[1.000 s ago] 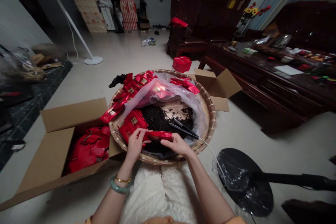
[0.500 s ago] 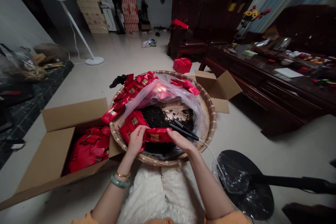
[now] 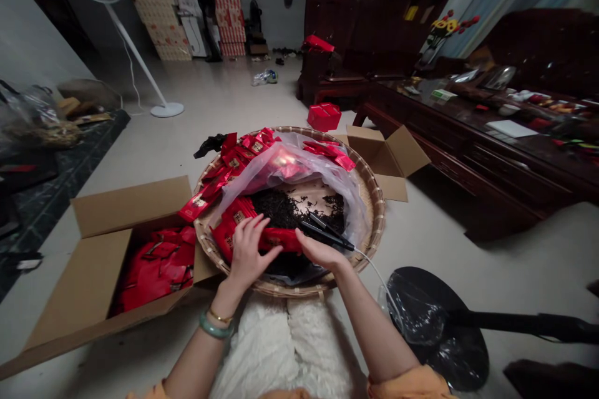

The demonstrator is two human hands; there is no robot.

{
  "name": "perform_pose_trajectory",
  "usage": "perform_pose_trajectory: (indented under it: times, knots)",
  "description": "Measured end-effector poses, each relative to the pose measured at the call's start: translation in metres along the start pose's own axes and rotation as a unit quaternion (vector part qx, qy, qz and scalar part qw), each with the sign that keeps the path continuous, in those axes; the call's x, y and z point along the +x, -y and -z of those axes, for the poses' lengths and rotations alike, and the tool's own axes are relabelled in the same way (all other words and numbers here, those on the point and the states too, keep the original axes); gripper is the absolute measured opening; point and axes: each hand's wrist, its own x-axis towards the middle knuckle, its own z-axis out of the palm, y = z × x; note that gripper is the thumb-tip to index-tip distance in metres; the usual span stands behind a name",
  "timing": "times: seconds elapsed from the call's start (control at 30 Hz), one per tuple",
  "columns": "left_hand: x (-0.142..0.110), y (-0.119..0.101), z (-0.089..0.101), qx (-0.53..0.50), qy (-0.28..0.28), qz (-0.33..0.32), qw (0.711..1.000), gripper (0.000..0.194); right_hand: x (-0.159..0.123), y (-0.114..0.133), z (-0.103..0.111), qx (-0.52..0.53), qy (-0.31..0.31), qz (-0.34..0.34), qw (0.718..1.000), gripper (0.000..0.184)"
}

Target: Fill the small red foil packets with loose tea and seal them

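A red foil packet [image 3: 279, 238] lies across the near part of a round bamboo tray [image 3: 378, 215], its right end held in my right hand [image 3: 322, 254]. My left hand [image 3: 250, 252] is over the packet's left end with fingers spread; whether the fingertips touch it I cannot tell. Dark, dry, twisted leaves that look like tea [image 3: 276, 207] lie on a clear plastic sheet [image 3: 358, 209] in the tray. Beside my right hand rests a black hair straightener [image 3: 327, 235] with a white cord, its jaws apart. More red packets [image 3: 234, 162] line the tray's left side.
An open cardboard box [image 3: 93, 280] full of red packets stands at left. Another open carton [image 3: 374, 153] sits behind the tray on the right. A black fan base [image 3: 421, 287] lies near my right arm. A white standing fan [image 3: 167, 110] and a dark wooden table [image 3: 463, 143] are farther off.
My left hand has let go of its pinch on the packet's left end and spread its fingers over it. My right hand keeps its hold on the right end.
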Motion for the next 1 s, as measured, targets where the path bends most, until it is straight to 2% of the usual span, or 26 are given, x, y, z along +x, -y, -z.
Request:
perform_pose_trajectory:
  times: [0.07,0.17,0.3,0.43,0.47,0.53,0.63,0.73,0.8,0.9,1.0]
  knots:
    - [-0.004,-0.008,-0.002,0.077,0.062,-0.079,0.992,0.066,0.003,-0.002,-0.003,0.013,-0.017,-0.01,1.0,0.063]
    - [-0.007,-0.013,-0.008,0.109,0.093,-0.107,0.984,0.068,0.008,-0.004,-0.011,0.05,-0.035,-0.008,0.998,0.066]
    - [-0.006,-0.009,-0.015,0.075,0.076,-0.093,0.99,0.068,0.011,0.005,-0.019,0.079,-0.044,0.02,0.996,0.062]
    - [-0.003,-0.001,-0.016,0.039,0.039,-0.066,0.996,0.062,0.001,0.024,-0.014,0.09,-0.046,0.02,0.995,0.067]
    - [-0.003,0.001,-0.015,0.033,0.022,-0.056,0.998,0.06,-0.002,0.026,-0.01,0.095,-0.063,0.029,0.993,0.068]
    - [-0.002,0.004,-0.014,0.024,-0.014,-0.032,0.999,0.055,-0.009,0.027,-0.003,0.097,-0.136,0.053,0.984,0.068]
    - [-0.001,0.006,-0.013,0.014,-0.056,0.009,0.998,0.052,-0.016,0.011,0.008,-0.001,-0.246,0.032,0.969,0.06]
    - [0.0,0.005,-0.012,0.007,-0.071,0.025,0.997,0.049,-0.015,-0.014,0.016,-0.173,-0.272,0.018,0.946,0.042]
    - [0.001,0.003,-0.011,0.006,-0.073,0.022,0.997,0.046,-0.011,-0.028,0.023,-0.227,-0.302,0.038,0.925,0.039]
    - [0.001,0.001,-0.01,0.002,-0.082,0.029,0.996,0.041,-0.003,-0.039,0.035,-0.252,-0.331,0.049,0.908,0.047]
    - [0.001,0.0,-0.01,-0.002,-0.098,0.047,0.994,0.04,0.007,-0.042,0.038,-0.288,-0.302,0.043,0.908,0.065]
